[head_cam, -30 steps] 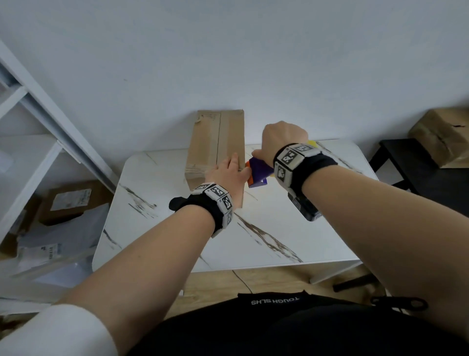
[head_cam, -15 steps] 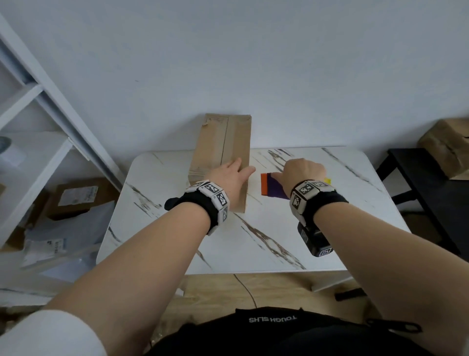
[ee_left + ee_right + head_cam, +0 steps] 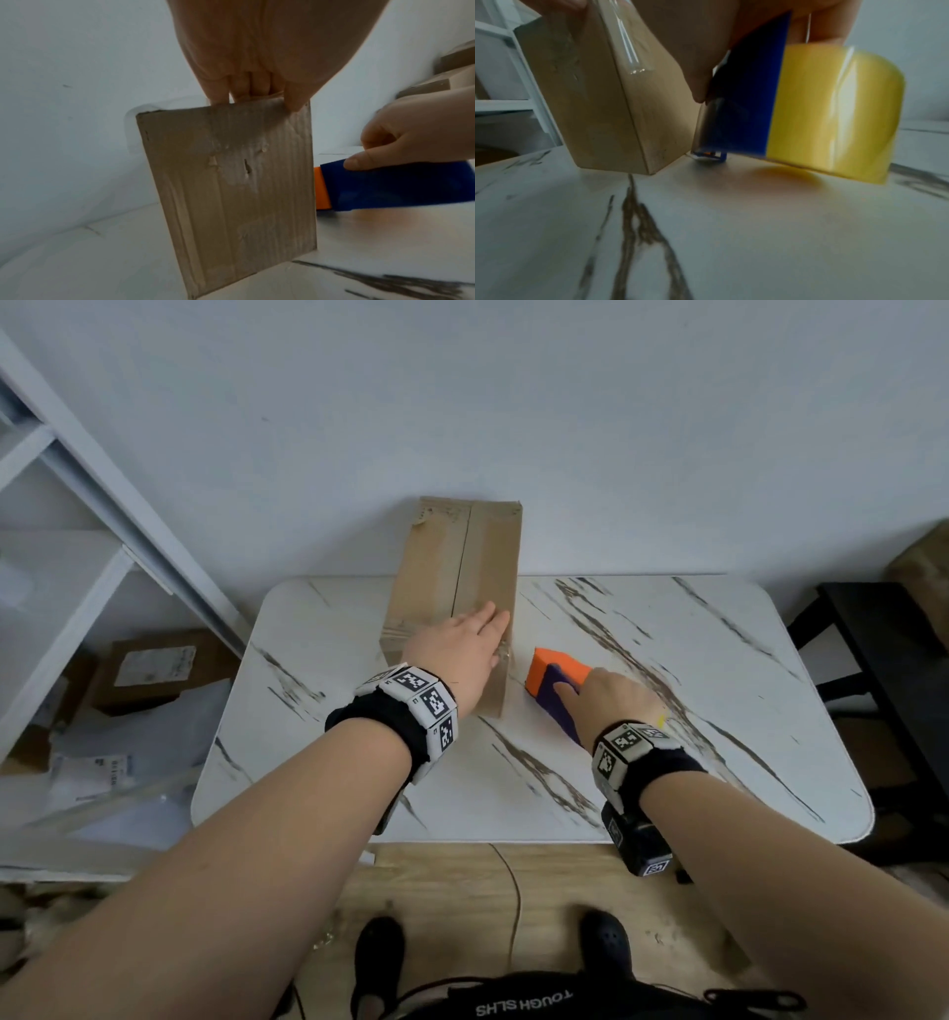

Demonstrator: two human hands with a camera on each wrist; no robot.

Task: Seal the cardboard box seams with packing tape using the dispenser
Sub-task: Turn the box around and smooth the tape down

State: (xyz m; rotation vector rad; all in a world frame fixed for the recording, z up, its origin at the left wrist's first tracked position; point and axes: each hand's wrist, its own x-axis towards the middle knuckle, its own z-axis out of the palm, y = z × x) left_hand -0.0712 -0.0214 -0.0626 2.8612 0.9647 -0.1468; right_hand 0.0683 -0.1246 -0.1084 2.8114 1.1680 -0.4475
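A tall brown cardboard box [image 3: 462,567] stands at the back of the white marble table [image 3: 667,762], against the wall. My left hand [image 3: 462,644] lies on its near top edge with the fingers straight, and the thumb touches the near face [image 3: 231,192]. A strip of clear tape [image 3: 628,46] runs down the box's corner. My right hand [image 3: 611,706] grips the blue and orange tape dispenser [image 3: 552,675], which sits low on the table just right of the box. Its yellow tape roll [image 3: 834,111] shows in the right wrist view.
A white shelf unit [image 3: 61,546] stands at the left, with a cardboard box and bags [image 3: 149,670] on the floor beside it. At the right are a black stool [image 3: 883,649] and another cardboard box [image 3: 924,577]. A cable [image 3: 513,891] crosses the wooden floor.
My right hand has carried the dispenser from beside the box's upper near edge down to the table, right of the box. My left hand has stayed on the box top.
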